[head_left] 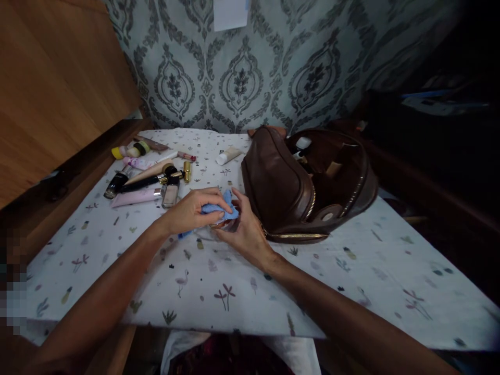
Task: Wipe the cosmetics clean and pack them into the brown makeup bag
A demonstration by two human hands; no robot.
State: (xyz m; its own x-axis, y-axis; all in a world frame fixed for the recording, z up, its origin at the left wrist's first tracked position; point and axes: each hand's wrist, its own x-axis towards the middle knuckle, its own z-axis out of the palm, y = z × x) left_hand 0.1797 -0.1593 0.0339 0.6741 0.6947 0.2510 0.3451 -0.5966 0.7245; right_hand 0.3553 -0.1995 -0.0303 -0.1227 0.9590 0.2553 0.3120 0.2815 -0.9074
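Observation:
My left hand (191, 209) pinches a folded blue cloth (230, 200) with thumb and fingers. The cloth presses against a small shiny item with an amber tint (223, 224), mostly hidden by cloth and fingers, so its kind cannot be made out. My right hand (249, 229) curls around that item from the right, thumb below and fingers above. Both hands are over the middle of the table, just left of an open brown leather bag (273, 182). Close beyond my left hand stands a bottle of beige liquid makeup (171, 194).
Several cosmetics lie at the left: a pink tube (135, 197), a dark bottle (117, 182), a gold lipstick tube (187, 172). A cream tube (229, 154) lies farther back. The patterned tablecloth (203, 307) reaches the front edge; a wooden panel (62, 83) rises at left.

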